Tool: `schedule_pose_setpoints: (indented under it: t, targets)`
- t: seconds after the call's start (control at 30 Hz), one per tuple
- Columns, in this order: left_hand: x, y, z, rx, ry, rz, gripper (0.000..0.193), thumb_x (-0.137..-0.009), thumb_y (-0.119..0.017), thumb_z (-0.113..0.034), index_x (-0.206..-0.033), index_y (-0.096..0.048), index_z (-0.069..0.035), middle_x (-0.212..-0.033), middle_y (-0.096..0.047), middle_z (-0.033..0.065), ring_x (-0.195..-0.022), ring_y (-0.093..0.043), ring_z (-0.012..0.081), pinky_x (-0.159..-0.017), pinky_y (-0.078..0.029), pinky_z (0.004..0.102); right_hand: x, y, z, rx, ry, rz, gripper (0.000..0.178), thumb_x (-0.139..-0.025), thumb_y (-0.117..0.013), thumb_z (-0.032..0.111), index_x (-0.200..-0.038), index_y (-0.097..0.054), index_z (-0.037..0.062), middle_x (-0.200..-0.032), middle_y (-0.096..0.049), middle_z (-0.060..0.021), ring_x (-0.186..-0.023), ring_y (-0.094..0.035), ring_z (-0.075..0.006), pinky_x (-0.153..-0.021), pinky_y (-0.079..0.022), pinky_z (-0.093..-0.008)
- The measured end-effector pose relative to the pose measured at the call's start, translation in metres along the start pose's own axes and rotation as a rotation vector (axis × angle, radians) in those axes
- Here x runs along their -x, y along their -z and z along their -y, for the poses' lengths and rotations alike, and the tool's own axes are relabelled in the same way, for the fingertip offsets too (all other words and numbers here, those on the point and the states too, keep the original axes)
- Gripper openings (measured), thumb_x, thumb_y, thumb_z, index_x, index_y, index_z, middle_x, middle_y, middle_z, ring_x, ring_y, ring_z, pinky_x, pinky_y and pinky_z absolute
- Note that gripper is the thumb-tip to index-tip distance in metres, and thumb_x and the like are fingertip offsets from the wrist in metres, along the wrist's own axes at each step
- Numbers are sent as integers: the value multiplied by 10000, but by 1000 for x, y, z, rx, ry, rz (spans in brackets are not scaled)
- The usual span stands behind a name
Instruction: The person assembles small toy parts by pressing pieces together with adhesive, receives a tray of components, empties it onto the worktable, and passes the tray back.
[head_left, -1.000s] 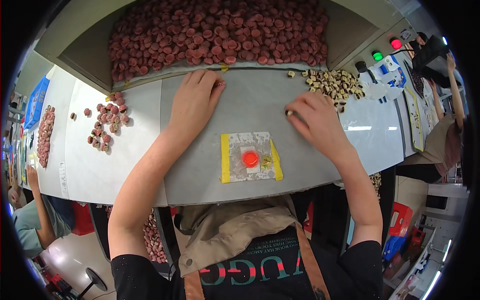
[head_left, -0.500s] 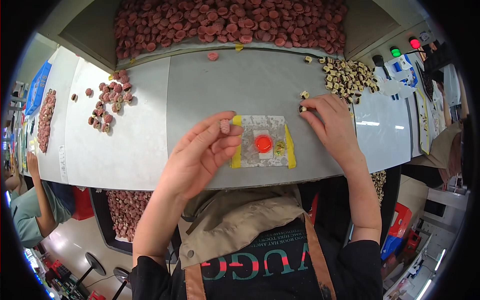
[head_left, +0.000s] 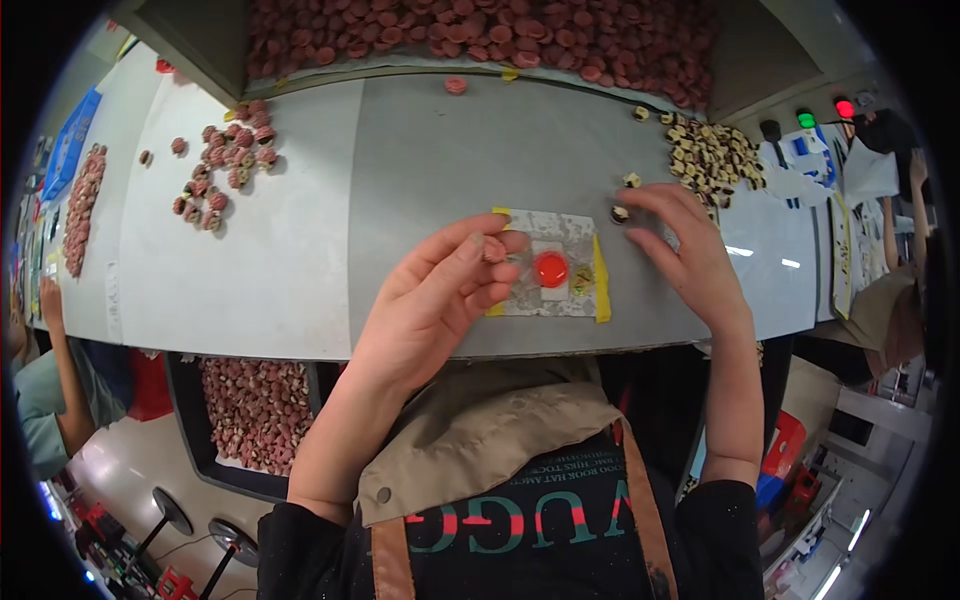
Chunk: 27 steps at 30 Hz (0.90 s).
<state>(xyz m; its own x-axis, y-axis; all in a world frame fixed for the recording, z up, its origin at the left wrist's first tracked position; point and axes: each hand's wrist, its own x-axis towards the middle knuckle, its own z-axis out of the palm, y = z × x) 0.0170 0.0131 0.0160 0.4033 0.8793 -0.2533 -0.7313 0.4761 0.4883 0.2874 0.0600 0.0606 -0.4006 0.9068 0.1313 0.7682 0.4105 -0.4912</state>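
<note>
I am having the left hand (head_left: 425, 290) pinch a pink fluted cup (head_left: 493, 251) over the left side of a taped pad (head_left: 570, 227), near the tabletop's (head_left: 430, 160) front edge. The right hand (head_left: 685, 250) is curving its fingertips at a dark-and-cream piece (head_left: 620, 214), whether gripping I cannot tell, while similar pieces (head_left: 712, 160) are lying toward the far right corner.

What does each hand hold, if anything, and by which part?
The left hand holds a small pink cup by its ribbed side, between thumb and fingers. The right hand, fingers apart, seems to hold nothing.
</note>
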Motion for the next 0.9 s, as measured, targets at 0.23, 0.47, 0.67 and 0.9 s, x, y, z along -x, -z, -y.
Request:
schedule_pose_setpoints:
  t: [0.23,0.47,0.67,0.9]
  targets:
    - [8,1,5,-167,-110,-37,365,-985,-514,-113,-1326,-469,8,-1197,-589,103,-964,-608,124,-850,-502,242,4,-28,7,119,-69,-142,209,-834,-682,98,-1013,-617,12,-971,-613,-101,-887,-601,-246,-791,-474,-329]
    - [13,6,6,-90,-110,15,348,-991,-510,-142,-1309,-484,-2,-1188,-589,87,-964,-592,111,-867,-475,243,4,-30,16,161,-32,-135,148,-856,-644,61,-987,-622,-6,-942,-618,-101,-828,-616,-230,-740,-484,-315]
    - [17,15,7,-64,-103,35,342,-1003,-485,-149,-1312,-481,-1,-1182,-590,92,-920,-579,95,-834,-472,235,4,-32,22,6,-119,-109,169,-860,-635,70,-1013,-619,1,-920,-614,-90,-835,-600,-200,-763,-473,-304]
    - [15,12,6,-119,-119,-23,329,-1005,-483,-150,-1302,-483,-7,-1181,-593,97,-938,-598,105,-840,-488,234,4,-30,30,-50,-122,-59,183,-850,-639,72,-1022,-626,11,-923,-611,-87,-838,-589,-209,-771,-466,-303]
